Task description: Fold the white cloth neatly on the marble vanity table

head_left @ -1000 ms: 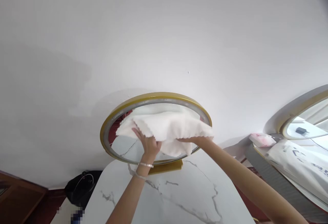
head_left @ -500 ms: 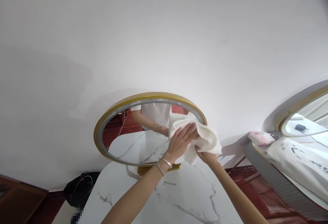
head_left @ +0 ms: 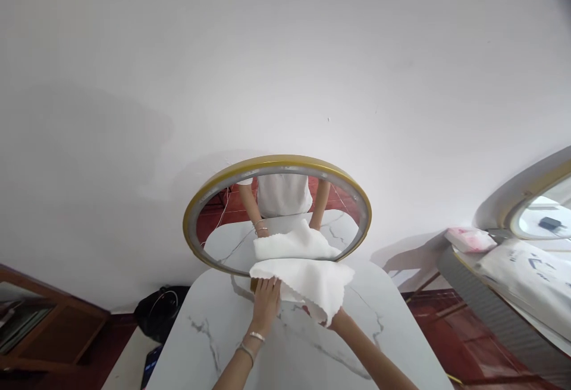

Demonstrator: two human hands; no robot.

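- The cloth [head_left: 312,280] is white, with a scalloped edge. It sags in loose folds, so it looks soft, limp and light, and probably needs little force to carry or press.
- Being so floppy, it would likely bunch or slide if pinched at one point only. The best hold seems to be a hand at each side, with a fold gathered under the fingers.
- The mirror [head_left: 279,220] behind it is a different matter: stiff, smooth and likely fragile at the glass, so the firm gold rim looks the safer place to bear on.
- The cloth lies across the near, lower rim of the mirror, above the table [head_left: 289,357], and hides that stretch of rim. Whether it presses on the glass, I cannot tell.
- The left hand [head_left: 267,304] is at the cloth's near left edge, fingers close together and pointing far. The fingertips meet the edge; whether they pinch it is not clear.
- The right hand [head_left: 336,320] is at the near right, partly under the hanging folds. Most of its fingers are hidden, so I cannot tell how tightly it grips.
- Most of the cloth therefore lies between the hands and to their far side.
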